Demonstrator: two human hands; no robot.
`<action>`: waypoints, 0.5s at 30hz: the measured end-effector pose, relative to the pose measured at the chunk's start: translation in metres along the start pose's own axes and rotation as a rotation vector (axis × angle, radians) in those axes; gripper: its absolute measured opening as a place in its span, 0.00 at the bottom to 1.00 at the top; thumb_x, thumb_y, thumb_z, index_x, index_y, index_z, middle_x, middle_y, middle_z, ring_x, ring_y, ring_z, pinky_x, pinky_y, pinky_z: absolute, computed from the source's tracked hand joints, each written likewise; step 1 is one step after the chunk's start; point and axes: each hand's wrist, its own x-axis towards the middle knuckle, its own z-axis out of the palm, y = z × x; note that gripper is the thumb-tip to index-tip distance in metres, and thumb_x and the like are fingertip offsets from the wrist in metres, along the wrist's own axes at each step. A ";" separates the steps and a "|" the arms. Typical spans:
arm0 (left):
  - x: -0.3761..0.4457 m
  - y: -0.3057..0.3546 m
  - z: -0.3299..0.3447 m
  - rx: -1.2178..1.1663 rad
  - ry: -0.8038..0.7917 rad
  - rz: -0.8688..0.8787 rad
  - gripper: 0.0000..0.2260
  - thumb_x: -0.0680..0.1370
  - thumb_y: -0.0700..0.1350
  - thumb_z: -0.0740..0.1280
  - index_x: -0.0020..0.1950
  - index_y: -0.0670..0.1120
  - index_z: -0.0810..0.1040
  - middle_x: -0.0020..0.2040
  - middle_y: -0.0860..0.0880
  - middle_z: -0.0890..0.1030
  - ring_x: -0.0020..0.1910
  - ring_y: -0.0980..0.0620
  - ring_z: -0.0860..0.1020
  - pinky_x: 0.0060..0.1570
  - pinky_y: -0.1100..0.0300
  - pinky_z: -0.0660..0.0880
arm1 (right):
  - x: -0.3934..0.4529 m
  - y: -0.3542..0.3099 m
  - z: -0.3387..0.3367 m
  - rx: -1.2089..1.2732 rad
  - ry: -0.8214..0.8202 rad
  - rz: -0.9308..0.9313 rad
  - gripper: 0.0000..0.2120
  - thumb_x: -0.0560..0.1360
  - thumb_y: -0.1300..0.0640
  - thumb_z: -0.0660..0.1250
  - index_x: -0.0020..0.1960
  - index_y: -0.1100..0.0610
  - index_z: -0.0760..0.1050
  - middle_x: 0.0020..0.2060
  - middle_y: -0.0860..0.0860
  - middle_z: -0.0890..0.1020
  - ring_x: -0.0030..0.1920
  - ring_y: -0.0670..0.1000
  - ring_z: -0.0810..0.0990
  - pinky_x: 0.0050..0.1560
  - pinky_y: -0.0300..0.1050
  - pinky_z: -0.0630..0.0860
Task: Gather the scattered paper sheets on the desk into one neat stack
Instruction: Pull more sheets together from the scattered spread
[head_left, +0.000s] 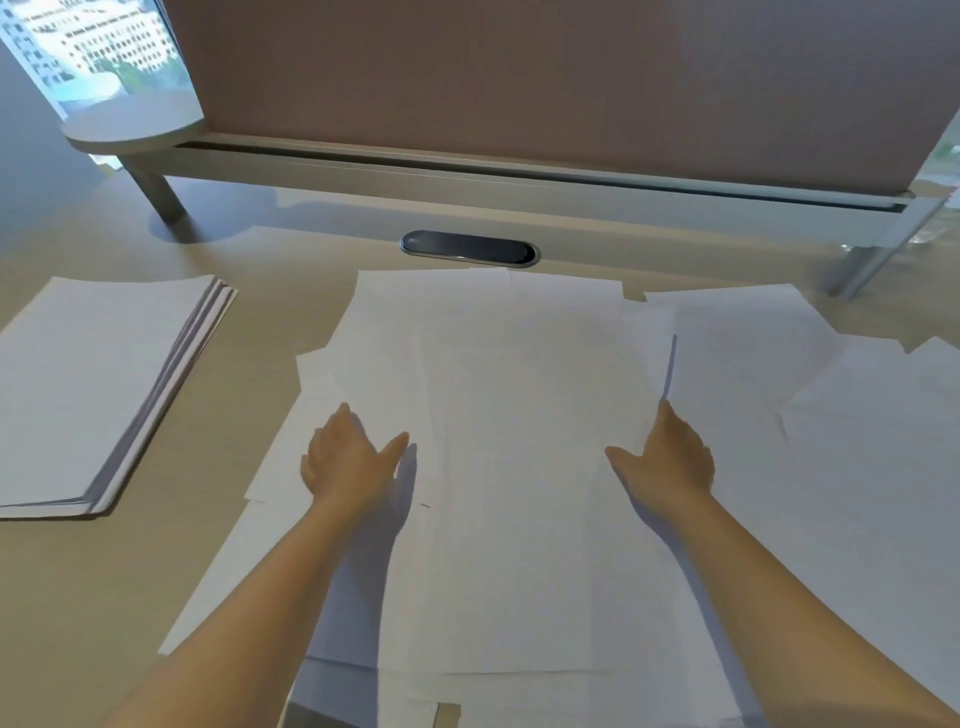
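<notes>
A beige wooden desk (130, 561) stands before a mauve fabric partition (519, 78), with a black oval cable port (467, 248) near it. Loose white paper sheets (519, 467) overlap, their edges hard to separate. The left hand (345, 460) and right hand (670, 457) lie flat with straight fingers on them, gripping nothing. A neat white paper stack (93, 384) lies far left.

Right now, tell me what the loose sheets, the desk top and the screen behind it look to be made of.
Loose sheets: thin white paper, matte; they overlap, and one edge lifts at the right hand.
Desk top: pale beige, smooth, low sheen; probably laminate, though I cannot tell for certain.
Screen: dull brownish panel without glare, possibly fabric-covered; its rail looks like grey painted metal.
</notes>
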 end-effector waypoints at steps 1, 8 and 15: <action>0.004 0.002 0.000 -0.004 -0.009 0.028 0.36 0.76 0.57 0.63 0.76 0.41 0.51 0.76 0.43 0.58 0.75 0.42 0.57 0.72 0.45 0.57 | 0.002 -0.005 0.001 0.013 -0.011 -0.005 0.39 0.75 0.48 0.65 0.76 0.60 0.46 0.73 0.57 0.61 0.73 0.58 0.60 0.73 0.54 0.56; 0.032 0.022 -0.003 -0.200 -0.180 0.188 0.38 0.75 0.52 0.66 0.76 0.43 0.48 0.76 0.44 0.58 0.74 0.43 0.59 0.71 0.49 0.60 | 0.018 -0.035 0.007 0.122 -0.135 -0.131 0.38 0.77 0.51 0.62 0.76 0.56 0.41 0.76 0.54 0.55 0.75 0.57 0.56 0.73 0.50 0.55; 0.040 0.022 -0.010 -0.580 -0.305 0.011 0.42 0.74 0.47 0.70 0.77 0.48 0.44 0.77 0.46 0.55 0.75 0.43 0.57 0.72 0.46 0.59 | 0.016 -0.047 0.003 0.041 -0.005 0.103 0.33 0.75 0.51 0.64 0.74 0.59 0.54 0.70 0.58 0.64 0.70 0.60 0.62 0.65 0.53 0.65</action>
